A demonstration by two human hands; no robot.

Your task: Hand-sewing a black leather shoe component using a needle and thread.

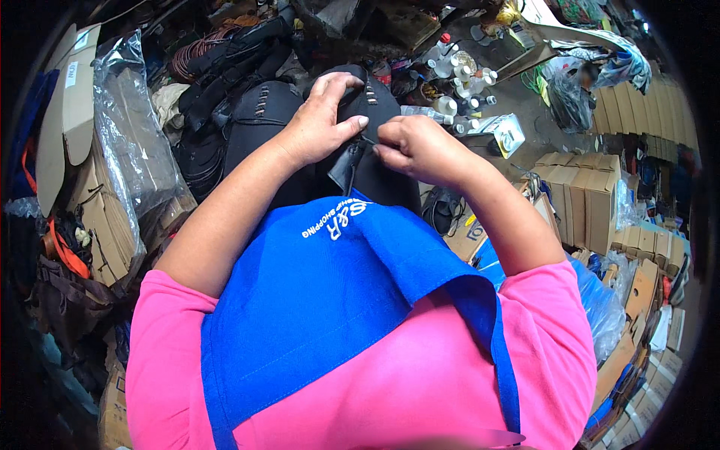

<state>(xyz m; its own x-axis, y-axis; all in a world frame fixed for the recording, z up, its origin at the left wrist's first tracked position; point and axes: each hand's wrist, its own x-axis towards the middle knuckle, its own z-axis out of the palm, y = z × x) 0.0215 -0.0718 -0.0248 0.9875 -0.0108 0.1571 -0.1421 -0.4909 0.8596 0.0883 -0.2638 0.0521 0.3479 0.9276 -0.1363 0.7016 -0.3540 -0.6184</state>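
My left hand (322, 116) rests over my black-clad lap, its thumb spread away from the fingers. The fingers bend over a dark rounded part whose kind I cannot make out. Across from its thumb, my right hand (424, 146) is closed in a pinch; a thin dark strand shows at its fingertips, but what it grips is mostly hidden. Just below and between the hands lies a small flat black piece (345, 166) with a dark cord running down toward my blue apron (315, 285). The black trousers (259, 127) have ripped, laddered slits at the knees.
Clear plastic bottles (457, 71) crowd the floor ahead, beside a white printed container (504, 133). Cardboard boxes (581, 195) are stacked at right. Folded cardboard in clear plastic (139, 135) stands at left, near bundled black cables (202, 112). Blue plastic (600, 307) lies by my right elbow.
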